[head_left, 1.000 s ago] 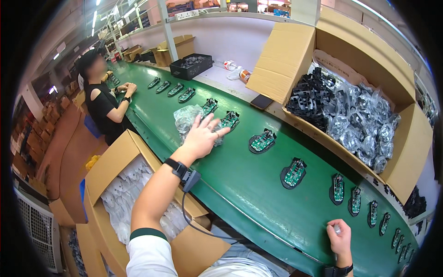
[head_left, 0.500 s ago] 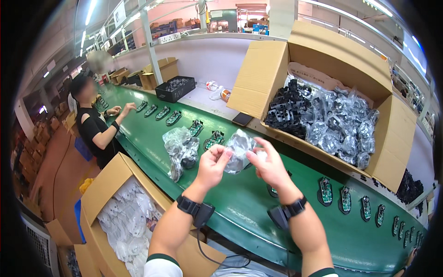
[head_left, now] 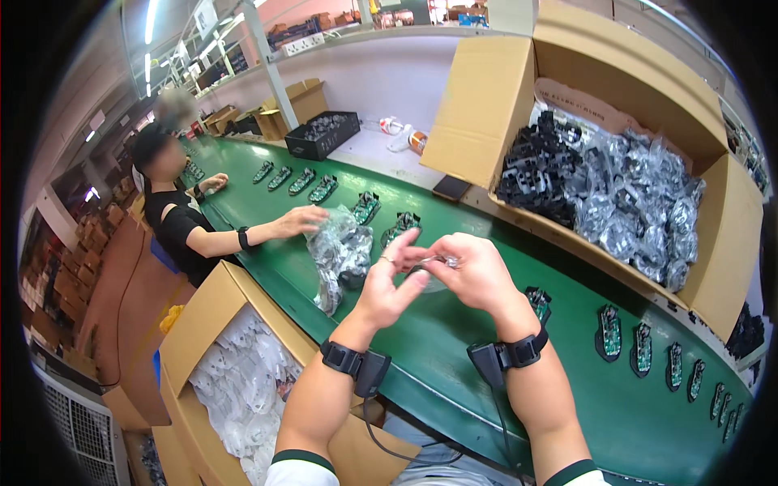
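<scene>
Bag pile (head_left: 339, 253) on belt (head_left: 454, 340), left of hands (head_left: 433, 271)

Above the long green conveyor belt (head_left: 454, 340), the person's left hand (head_left: 389, 279) and right hand (head_left: 474, 271) meet and pinch together a small clear plastic bag (head_left: 442, 263). Just left of the hands, a crumpled heap of clear plastic bags (head_left: 339, 253) lies on the belt, and a co-worker's hand (head_left: 304, 220) touches it. Green circuit boards in black holders (head_left: 609, 330) ride on the belt. Behind stands a big open cardboard box of bagged black parts (head_left: 616, 186).
</scene>
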A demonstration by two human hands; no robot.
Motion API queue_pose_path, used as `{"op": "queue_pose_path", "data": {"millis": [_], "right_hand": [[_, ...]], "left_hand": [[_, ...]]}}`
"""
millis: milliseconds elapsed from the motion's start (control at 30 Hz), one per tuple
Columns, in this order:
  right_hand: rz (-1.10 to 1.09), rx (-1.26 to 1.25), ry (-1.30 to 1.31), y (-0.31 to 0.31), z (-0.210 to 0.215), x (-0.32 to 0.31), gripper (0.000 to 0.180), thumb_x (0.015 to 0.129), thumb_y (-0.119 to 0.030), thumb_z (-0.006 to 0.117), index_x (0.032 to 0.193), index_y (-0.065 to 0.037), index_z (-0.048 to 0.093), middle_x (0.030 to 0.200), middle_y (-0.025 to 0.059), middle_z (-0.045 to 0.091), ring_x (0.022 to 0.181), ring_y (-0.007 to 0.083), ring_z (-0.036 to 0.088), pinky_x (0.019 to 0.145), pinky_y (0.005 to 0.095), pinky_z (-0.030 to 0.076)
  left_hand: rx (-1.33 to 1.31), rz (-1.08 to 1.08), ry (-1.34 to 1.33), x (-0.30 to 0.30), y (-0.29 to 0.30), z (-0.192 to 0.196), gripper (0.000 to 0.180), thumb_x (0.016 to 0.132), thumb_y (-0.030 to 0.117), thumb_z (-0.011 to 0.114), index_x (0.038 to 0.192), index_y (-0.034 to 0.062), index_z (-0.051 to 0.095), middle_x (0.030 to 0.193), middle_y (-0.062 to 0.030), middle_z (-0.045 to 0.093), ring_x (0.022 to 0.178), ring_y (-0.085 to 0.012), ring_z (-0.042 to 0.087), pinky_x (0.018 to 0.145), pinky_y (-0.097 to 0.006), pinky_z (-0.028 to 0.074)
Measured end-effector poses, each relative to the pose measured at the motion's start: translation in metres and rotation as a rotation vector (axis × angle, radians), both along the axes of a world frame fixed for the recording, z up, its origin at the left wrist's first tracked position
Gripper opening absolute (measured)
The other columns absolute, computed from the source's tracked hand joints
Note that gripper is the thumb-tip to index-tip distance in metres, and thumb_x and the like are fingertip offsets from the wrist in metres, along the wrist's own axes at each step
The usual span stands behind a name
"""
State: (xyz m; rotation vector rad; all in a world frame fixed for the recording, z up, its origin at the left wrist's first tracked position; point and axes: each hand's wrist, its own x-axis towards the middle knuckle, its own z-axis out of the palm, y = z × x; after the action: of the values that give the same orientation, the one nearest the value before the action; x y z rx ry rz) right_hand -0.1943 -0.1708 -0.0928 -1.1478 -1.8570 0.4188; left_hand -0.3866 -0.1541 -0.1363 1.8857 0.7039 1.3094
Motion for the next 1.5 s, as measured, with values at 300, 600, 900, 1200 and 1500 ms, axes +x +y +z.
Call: {"op": "queue_pose_path", "data": {"millis": [300,600,900,1200,1500], "right_hand": [[0.105,-0.263,0.25,0.004,-0.018,0.022,0.04,0.087,-0.027,0.076,0.12,-0.005,0.069,0.113,0.0166,0.072,0.098,0.0197,0.068,0.085,0.0351,0.053],[0.026,-0.348,0.307,0.003,-0.018,0.034,0.02,0.091,-0.018,0.074,0.095,0.001,0.075,0.078,0.0027,0.071,0.073,0.0086,0.061,0.068,0.0274,0.051],[0.085,-0.177,-0.06,-0.008,-0.022,0.021,0.076,0.075,-0.059,0.081,0.119,0.001,0.065,0.106,0.0229,0.07,0.101,0.037,0.068,0.089,0.0428,0.054],[0.005,-0.08,0.063,-0.011,-0.035,0.002,0.024,0.088,-0.027,0.073,0.098,-0.006,0.076,0.087,0.0171,0.072,0.082,0.033,0.071,0.075,0.0417,0.055],[-0.021,0.153,0.247,-0.009,-0.028,0.013,0.013,0.089,-0.015,0.072,0.095,-0.005,0.077,0.086,0.0132,0.071,0.078,0.0298,0.069,0.072,0.0374,0.055]], "left_hand": [[-0.202,0.005,-0.263,-0.001,-0.001,-0.001,0.025,0.103,0.005,0.058,0.125,-0.0009,0.066,0.111,-0.0062,0.071,0.102,-0.0106,0.066,0.09,-0.026,0.052],[-0.038,0.238,-0.135,-0.005,0.007,-0.008,0.023,0.1,0.007,0.064,0.12,-0.0012,0.071,0.108,-0.0052,0.073,0.092,-0.0061,0.064,0.084,-0.02,0.05],[-0.219,0.215,-0.346,-0.001,0.002,-0.004,0.028,0.104,0.02,0.06,0.122,-0.0015,0.064,0.103,-0.0132,0.073,0.087,-0.0192,0.071,0.081,-0.032,0.059],[-0.361,0.173,-0.615,-0.003,0.007,0.007,0.026,0.104,0.02,0.061,0.119,-0.0005,0.064,0.103,-0.0111,0.072,0.087,-0.0146,0.069,0.076,-0.029,0.058],[-0.082,0.256,-0.277,-0.011,0.005,0.003,0.021,0.103,0.016,0.062,0.113,-0.0016,0.07,0.091,-0.0024,0.07,0.083,-0.008,0.063,0.076,-0.023,0.051]]}}
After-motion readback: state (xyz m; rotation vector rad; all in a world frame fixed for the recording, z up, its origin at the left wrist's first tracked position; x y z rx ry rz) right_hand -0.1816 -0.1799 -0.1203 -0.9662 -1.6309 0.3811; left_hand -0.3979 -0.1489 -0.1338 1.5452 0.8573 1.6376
